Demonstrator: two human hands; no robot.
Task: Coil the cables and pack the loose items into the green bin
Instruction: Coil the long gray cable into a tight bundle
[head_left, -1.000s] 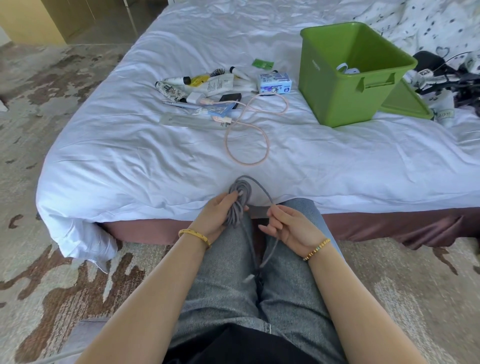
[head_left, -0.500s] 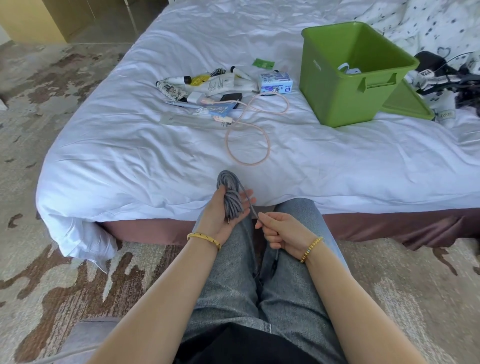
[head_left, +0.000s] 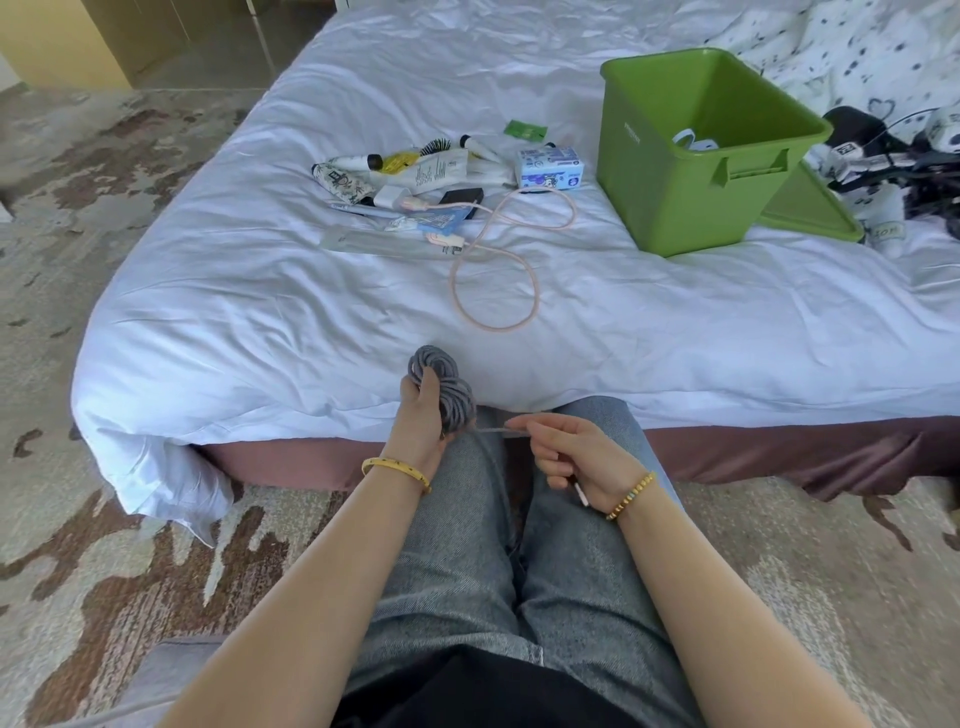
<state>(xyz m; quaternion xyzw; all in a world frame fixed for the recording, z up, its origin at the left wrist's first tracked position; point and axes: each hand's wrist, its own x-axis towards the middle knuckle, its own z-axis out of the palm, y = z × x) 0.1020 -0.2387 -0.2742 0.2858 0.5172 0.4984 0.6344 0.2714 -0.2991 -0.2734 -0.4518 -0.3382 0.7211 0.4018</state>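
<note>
Grey cable coiled in left hand, tail pinched by right hand, over bed near edge

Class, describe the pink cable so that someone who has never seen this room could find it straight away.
Start at the white bed, then the green bin on it. Left of the bin lies a heap of small items; the pink cable snakes from it towards the bed's near edge. Unlike the grey cable, it lies loose and unheld.

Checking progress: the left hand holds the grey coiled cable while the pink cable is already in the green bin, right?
Not quite. The head view shows the pink cable loose on the bed, outside the green bin. The left hand does hold the grey coiled cable.
</note>
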